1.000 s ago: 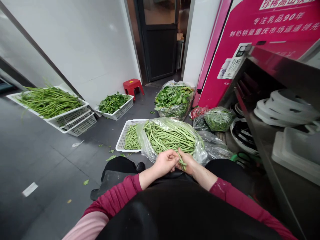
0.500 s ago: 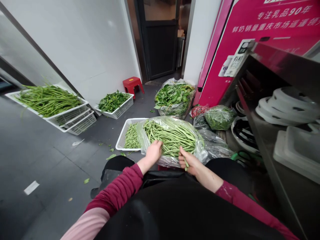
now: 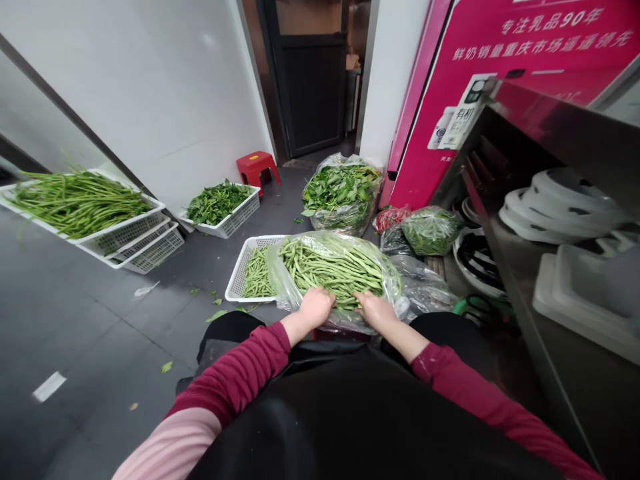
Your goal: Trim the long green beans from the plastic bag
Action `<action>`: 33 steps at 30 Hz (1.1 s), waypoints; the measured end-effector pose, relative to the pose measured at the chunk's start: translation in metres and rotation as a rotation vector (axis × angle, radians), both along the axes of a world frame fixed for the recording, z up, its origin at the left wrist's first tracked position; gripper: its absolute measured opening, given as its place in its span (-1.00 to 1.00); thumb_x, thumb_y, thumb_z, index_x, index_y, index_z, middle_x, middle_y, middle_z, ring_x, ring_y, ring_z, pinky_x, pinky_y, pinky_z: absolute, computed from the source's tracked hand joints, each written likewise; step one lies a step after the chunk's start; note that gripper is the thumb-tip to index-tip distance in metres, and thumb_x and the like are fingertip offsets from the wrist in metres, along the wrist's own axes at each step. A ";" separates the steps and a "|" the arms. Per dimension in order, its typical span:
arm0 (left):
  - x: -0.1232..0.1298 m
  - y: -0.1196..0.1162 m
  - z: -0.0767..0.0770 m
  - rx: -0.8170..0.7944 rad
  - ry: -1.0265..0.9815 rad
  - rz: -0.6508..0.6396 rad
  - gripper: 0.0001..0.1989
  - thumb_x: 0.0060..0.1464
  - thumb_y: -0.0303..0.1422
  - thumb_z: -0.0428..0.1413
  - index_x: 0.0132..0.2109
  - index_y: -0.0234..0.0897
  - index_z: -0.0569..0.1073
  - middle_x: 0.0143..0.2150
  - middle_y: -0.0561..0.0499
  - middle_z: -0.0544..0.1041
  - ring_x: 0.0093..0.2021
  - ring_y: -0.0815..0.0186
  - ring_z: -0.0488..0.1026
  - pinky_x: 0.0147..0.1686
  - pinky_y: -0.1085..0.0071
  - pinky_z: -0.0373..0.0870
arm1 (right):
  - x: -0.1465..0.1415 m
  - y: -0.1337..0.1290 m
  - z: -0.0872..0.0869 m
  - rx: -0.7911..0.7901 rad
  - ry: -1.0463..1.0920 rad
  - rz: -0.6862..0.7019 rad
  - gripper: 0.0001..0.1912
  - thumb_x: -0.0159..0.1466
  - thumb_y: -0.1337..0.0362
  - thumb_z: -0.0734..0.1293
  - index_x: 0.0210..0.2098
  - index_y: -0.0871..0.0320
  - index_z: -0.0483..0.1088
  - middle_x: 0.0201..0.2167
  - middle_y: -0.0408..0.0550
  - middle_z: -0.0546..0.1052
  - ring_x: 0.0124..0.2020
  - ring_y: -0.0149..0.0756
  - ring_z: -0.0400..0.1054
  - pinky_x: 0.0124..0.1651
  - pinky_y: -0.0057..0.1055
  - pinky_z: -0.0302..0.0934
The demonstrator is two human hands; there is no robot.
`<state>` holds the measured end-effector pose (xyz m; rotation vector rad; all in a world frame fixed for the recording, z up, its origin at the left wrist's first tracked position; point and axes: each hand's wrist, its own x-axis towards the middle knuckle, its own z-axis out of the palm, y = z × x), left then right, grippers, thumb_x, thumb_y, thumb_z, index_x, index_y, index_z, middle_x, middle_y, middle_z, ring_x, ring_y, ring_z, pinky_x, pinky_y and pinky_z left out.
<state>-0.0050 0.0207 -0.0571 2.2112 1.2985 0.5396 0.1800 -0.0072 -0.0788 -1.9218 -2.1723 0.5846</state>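
**Both hands (image 3: pixel 317 305) at the near edge of a bagful of green beans (image 3: pixel 335 263)**

The long green beans lie heaped in an open clear plastic bag (image 3: pixel 281 277), directly in front of the seated person's black apron (image 3: pixel 375 413). The left hand is at the pile's near left edge, fingers curled in against the beans; the right hand (image 3: pixel 376 309) is at its near right edge, fingertips among them. The two hands are apart from each other, with beans between them. Whether either is closed on a bean cannot be told, as the fingertips are partly hidden.

Just left of the bag, touching it, a white basket (image 3: pixel 233 277) holds shorter bean pieces (image 3: pixel 257 273). Beyond the bag stands a large plastic bag of leafy greens (image 3: pixel 343 190), with a smaller bag of greens (image 3: pixel 433 230) to its right. Farther left on the grey floor (image 3: pixel 115 320), a small white crate (image 3: pixel 235 219) of greens sits near a red stool (image 3: pixel 257 167), and long green stalks (image 3: pixel 75 200) top a stack of white crates (image 3: pixel 150 257). At the right, a metal shelf (image 3: pixel 525 280) carries pale containers (image 3: pixel 560 207).
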 end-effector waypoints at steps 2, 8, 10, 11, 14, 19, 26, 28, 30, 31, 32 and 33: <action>-0.005 0.003 0.019 0.051 0.058 -0.062 -0.82 -0.07 -0.38 0.05 -0.57 -0.30 0.32 -0.53 -0.06 0.35 -0.32 0.23 0.31 -0.19 0.29 0.18 | -0.005 0.002 0.004 -0.012 -0.152 0.060 -0.74 0.17 0.23 0.20 -0.14 0.06 0.32 -0.24 0.04 0.39 -0.28 -0.22 0.33 -0.32 -0.40 0.09; -0.021 0.015 0.060 -0.214 -0.421 0.077 -0.69 0.00 -0.25 0.01 -0.11 -0.31 0.33 -0.44 0.03 0.40 -0.50 0.42 0.30 -0.42 0.45 0.27 | -0.008 0.015 0.036 0.099 -0.019 0.025 -0.72 0.18 0.18 0.18 -0.18 0.12 0.38 -0.20 0.03 0.44 -0.21 -0.25 0.31 -0.20 -0.43 0.09; -0.027 0.014 0.064 -0.355 -0.747 0.107 -0.52 0.00 -0.18 0.00 0.06 -0.29 0.18 -0.34 0.00 0.40 -0.52 0.47 0.29 -0.49 0.49 0.27 | -0.007 0.020 0.054 0.118 0.126 -0.014 -0.73 0.14 0.17 0.21 -0.25 0.16 0.41 -0.26 0.03 0.47 -0.24 -0.24 0.32 -0.20 -0.42 0.09; -0.028 0.011 0.065 -0.409 -0.862 0.101 -0.47 -0.01 -0.16 0.01 0.09 -0.27 0.13 -0.27 -0.03 0.39 -0.50 0.47 0.30 -0.51 0.51 0.26 | -0.008 0.022 0.063 0.112 0.210 -0.031 -0.74 0.12 0.16 0.23 -0.29 0.18 0.42 -0.31 0.01 0.48 -0.28 -0.25 0.32 -0.23 -0.42 0.10; -0.021 0.000 0.063 -0.508 -0.932 0.071 -0.45 -0.09 -0.18 0.09 0.06 -0.26 0.20 -0.21 -0.04 0.37 -0.44 0.47 0.32 -0.52 0.56 0.23 | -0.015 0.020 0.081 -0.021 0.476 0.005 -0.74 0.08 0.12 0.25 -0.44 0.21 0.40 -0.55 -0.12 0.44 -0.51 -0.36 0.26 -0.42 -0.46 0.08; 0.000 -0.007 0.063 -0.533 -0.833 0.080 -0.68 -0.10 -0.19 0.10 -0.30 -0.40 0.45 -0.56 0.07 0.36 -0.56 0.51 0.25 -0.56 0.58 0.16 | -0.034 0.004 0.080 -0.483 0.827 0.090 -0.73 0.02 0.09 0.30 -0.50 0.21 0.30 -0.83 -0.33 0.11 -0.77 -0.55 -0.10 -0.68 -0.54 -0.20; -0.018 0.010 0.060 -0.712 -1.227 0.297 -0.73 -0.15 -0.22 0.15 -0.42 -0.39 0.38 -0.64 0.10 0.33 -0.66 0.50 0.25 -0.62 0.54 0.20 | -0.019 -0.003 0.073 -0.832 1.170 0.200 -0.73 0.07 0.14 0.30 -0.37 0.25 0.33 -0.83 -0.37 0.03 -0.78 -0.61 -0.21 -0.72 -0.60 -0.32; -0.024 0.015 0.058 -0.689 -1.313 0.325 -0.75 -0.16 -0.25 0.16 -0.40 -0.39 0.38 -0.62 0.09 0.34 -0.64 0.48 0.27 -0.60 0.53 0.22 | -0.014 -0.005 0.069 -0.916 1.224 0.233 -0.73 0.07 0.17 0.30 -0.35 0.28 0.35 -0.80 -0.37 0.02 -0.78 -0.63 -0.22 -0.73 -0.61 -0.31; -0.029 0.018 0.056 -0.660 -1.344 0.338 -0.76 -0.15 -0.28 0.16 -0.40 -0.40 0.37 -0.64 0.08 0.33 -0.64 0.48 0.26 -0.60 0.53 0.21 | -0.012 -0.009 0.064 -0.951 1.307 0.229 -0.74 0.08 0.19 0.30 -0.35 0.29 0.36 -0.77 -0.37 0.00 -0.77 -0.64 -0.21 -0.73 -0.62 -0.31; -0.030 0.019 0.055 -0.650 -1.354 0.345 -0.77 -0.14 -0.29 0.15 -0.40 -0.40 0.37 -0.66 0.09 0.31 -0.65 0.49 0.25 -0.60 0.53 0.21 | -0.011 -0.010 0.063 -0.960 1.343 0.220 -0.75 0.08 0.20 0.30 -0.35 0.29 0.36 -0.75 -0.36 0.00 -0.76 -0.64 -0.21 -0.73 -0.63 -0.31; -0.031 0.020 0.054 -0.640 -1.364 0.354 -0.77 -0.13 -0.29 0.15 -0.40 -0.40 0.37 -0.67 0.10 0.30 -0.66 0.49 0.24 -0.61 0.53 0.20 | -0.010 -0.012 0.061 -0.969 1.369 0.214 -0.76 0.09 0.21 0.30 -0.35 0.29 0.35 -0.74 -0.35 0.01 -0.76 -0.65 -0.20 -0.73 -0.63 -0.31; -0.032 0.021 0.053 -0.630 -1.372 0.361 -0.78 -0.13 -0.28 0.14 -0.41 -0.40 0.36 -0.68 0.10 0.28 -0.67 0.49 0.23 -0.61 0.53 0.19 | -0.010 -0.014 0.060 -0.979 1.386 0.210 -0.77 0.09 0.21 0.30 -0.36 0.29 0.35 -0.73 -0.35 0.01 -0.76 -0.65 -0.19 -0.73 -0.63 -0.31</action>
